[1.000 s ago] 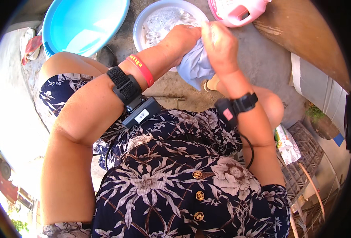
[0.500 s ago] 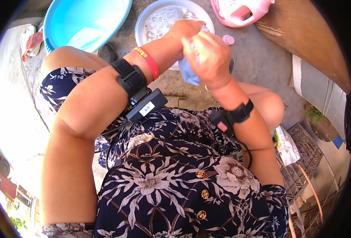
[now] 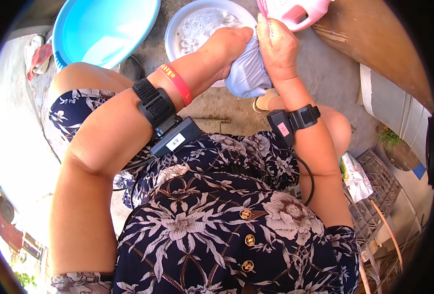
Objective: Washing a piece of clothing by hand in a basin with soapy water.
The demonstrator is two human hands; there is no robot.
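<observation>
A light blue cloth is bunched between my two hands, hanging over the near right rim of a pale round basin. My left hand reaches across from the left, closed on the cloth, its fingers mostly hidden beneath the wrist and the fabric. On the cloth's right side, my right hand is closed with the thumb upward, gripping its edge. Foamy water with pale fabric in it lies inside the basin.
At the far left stands a large bright blue basin. A pink jug with a handle is beyond my right hand, beside a brown wooden surface. My knees flank the work. A shiny packet lies on a woven rack at right.
My right hand has moved right and slightly up, away from the left. The cloth is now spread wider between them. The small pink cap beside the right hand no longer shows.
</observation>
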